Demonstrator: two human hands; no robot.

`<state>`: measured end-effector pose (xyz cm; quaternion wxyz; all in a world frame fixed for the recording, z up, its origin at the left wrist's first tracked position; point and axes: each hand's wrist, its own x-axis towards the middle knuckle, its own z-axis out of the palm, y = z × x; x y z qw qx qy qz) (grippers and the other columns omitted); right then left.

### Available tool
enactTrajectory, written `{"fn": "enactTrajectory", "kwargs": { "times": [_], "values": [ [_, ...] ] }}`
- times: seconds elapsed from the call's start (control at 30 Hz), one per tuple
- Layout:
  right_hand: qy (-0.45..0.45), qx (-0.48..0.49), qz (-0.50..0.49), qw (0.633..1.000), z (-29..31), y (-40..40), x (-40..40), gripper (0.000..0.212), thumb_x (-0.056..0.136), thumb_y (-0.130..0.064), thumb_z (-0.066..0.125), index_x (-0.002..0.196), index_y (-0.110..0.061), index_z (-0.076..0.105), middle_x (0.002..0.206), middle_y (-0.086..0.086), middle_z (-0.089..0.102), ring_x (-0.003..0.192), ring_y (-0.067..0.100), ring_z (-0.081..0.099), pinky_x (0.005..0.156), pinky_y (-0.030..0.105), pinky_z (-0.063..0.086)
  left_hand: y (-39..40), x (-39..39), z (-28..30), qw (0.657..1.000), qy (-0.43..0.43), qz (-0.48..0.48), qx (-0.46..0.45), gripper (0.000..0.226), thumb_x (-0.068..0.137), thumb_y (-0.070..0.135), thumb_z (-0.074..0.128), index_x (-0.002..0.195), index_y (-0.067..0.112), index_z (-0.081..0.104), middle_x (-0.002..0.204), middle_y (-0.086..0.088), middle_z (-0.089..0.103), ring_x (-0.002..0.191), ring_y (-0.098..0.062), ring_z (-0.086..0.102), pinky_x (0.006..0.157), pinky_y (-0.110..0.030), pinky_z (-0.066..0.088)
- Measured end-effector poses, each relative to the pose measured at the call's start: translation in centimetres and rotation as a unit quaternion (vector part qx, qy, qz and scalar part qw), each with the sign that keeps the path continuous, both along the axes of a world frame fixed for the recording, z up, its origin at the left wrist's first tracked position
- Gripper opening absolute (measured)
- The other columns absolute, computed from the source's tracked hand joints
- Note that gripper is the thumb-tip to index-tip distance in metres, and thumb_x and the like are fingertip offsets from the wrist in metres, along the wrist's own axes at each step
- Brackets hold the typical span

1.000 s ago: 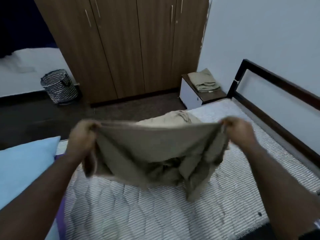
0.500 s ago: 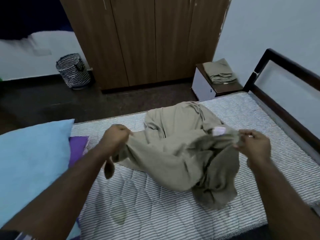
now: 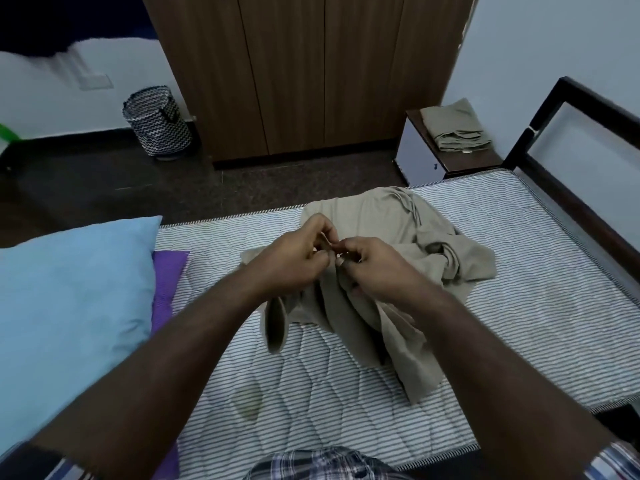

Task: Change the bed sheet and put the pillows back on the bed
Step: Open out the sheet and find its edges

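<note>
A crumpled beige bed sheet (image 3: pixel 388 233) lies on the bare striped mattress (image 3: pixel 536 289). My left hand (image 3: pixel 294 258) and my right hand (image 3: pixel 374 265) meet above its middle, fingertips almost touching, each pinching a bit of the sheet's edge. Folds of the cloth hang down below both wrists. A light blue pillow (image 3: pixel 69 299) rests on the left part of the mattress, with a purple cloth (image 3: pixel 166 282) showing under its right side.
A dark bed frame (image 3: pixel 568 188) runs along the right by the wall. A small bedside table (image 3: pixel 446 150) carries a folded beige cloth (image 3: pixel 453 129). A wooden wardrobe (image 3: pixel 311 71) stands behind, and a zigzag-patterned basket (image 3: pixel 156 123) sits on the dark floor.
My hands held the sheet stretched wide apart and raised; they have since come together at the middle, and the sheet has dropped into a heap on the mattress.
</note>
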<state>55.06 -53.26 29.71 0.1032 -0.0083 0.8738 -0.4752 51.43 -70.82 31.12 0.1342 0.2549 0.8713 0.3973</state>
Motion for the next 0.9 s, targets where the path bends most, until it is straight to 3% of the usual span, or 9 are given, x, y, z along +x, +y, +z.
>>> {"fn": "enactTrajectory", "kwargs": {
  "times": [0.07,0.2,0.3,0.43,0.53,0.67,0.8,0.9],
  "values": [
    [-0.006,0.03,0.005,1.0,-0.1,-0.3,0.0,0.014,0.097,-0.018,0.058,0.101,-0.02,0.071,0.076,0.0,0.069,0.066,0.017,0.068,0.067,0.04,0.062,-0.6,0.3,-0.4,1.0,0.0,0.006,0.005,0.023,0.093,0.013,0.054,0.106,0.032,0.05,0.087,0.009,0.067,0.056,-0.001,0.05,0.054,-0.019,0.039],
    [0.07,0.105,-0.035,0.991,0.6,-0.2,-0.2,0.011,0.096,-0.018,0.06,0.096,-0.02,0.071,0.073,-0.012,0.064,0.061,0.003,0.058,0.069,0.028,0.052,-2.7,0.8,-2.4,1.0,0.017,0.023,0.004,0.027,0.089,0.015,0.063,0.107,0.032,0.053,0.092,0.012,0.065,0.073,0.0,0.059,0.065,-0.018,0.046],
    [0.093,0.106,-0.084,0.986,1.5,1.0,-0.6,0.012,0.097,-0.018,0.059,0.1,-0.019,0.07,0.075,-0.013,0.063,0.068,0.011,0.062,0.074,0.027,0.051,-5.3,1.5,-5.4,0.998,0.008,0.057,-0.028,0.035,0.082,0.008,0.066,0.11,0.028,0.058,0.096,0.011,0.066,0.086,0.002,0.061,0.069,-0.016,0.042],
    [0.107,0.134,-0.123,0.978,2.2,2.9,-0.8,0.012,0.098,-0.018,0.058,0.095,-0.022,0.069,0.075,-0.015,0.062,0.067,0.005,0.061,0.074,0.025,0.049,-8.3,2.8,-8.2,0.986,0.016,0.164,-0.034,0.037,0.083,0.004,0.06,0.106,0.033,0.064,0.093,0.015,0.069,0.082,0.001,0.062,0.066,-0.011,0.041],
    [0.101,0.141,-0.144,0.974,2.5,3.8,-0.8,0.013,0.098,-0.019,0.057,0.098,-0.021,0.07,0.078,-0.015,0.063,0.07,0.008,0.062,0.073,0.023,0.046,-9.5,3.1,-8.7,0.975,0.035,0.217,0.025,0.031,0.083,0.019,0.055,0.1,0.042,0.067,0.089,0.016,0.071,0.082,-0.001,0.065,0.069,-0.024,0.049],
    [0.094,0.147,-0.155,0.972,2.8,4.5,-0.7,0.013,0.098,-0.018,0.057,0.098,-0.018,0.071,0.079,-0.013,0.064,0.077,0.015,0.066,0.077,0.025,0.048,-9.6,3.1,-7.3,0.963,0.063,0.226,0.135,0.027,0.097,0.011,0.062,0.108,0.035,0.069,0.1,0.025,0.071,0.097,0.004,0.065,0.084,-0.016,0.051],
    [0.089,0.158,-0.156,0.971,2.8,5.2,-0.5,0.013,0.098,-0.018,0.058,0.097,-0.018,0.071,0.082,-0.009,0.066,0.079,0.017,0.067,0.075,0.028,0.05,-9.3,3.4,-5.4,0.947,0.045,0.239,0.211,0.016,0.099,0.014,0.059,0.098,0.026,0.069,0.089,0.014,0.072,0.083,0.004,0.065,0.07,-0.01,0.049],
    [0.084,0.163,-0.152,0.971,2.6,5.5,-0.2,0.012,0.098,-0.017,0.058,0.095,-0.02,0.07,0.077,-0.013,0.063,0.074,0.013,0.064,0.069,0.023,0.043,-9.5,3.2,-5.6,0.933,0.027,0.257,0.251,0.014,0.098,0.02,0.06,0.091,0.024,0.072,0.08,0.011,0.071,0.078,0.0,0.063,0.07,-0.019,0.051]
  ]
}}
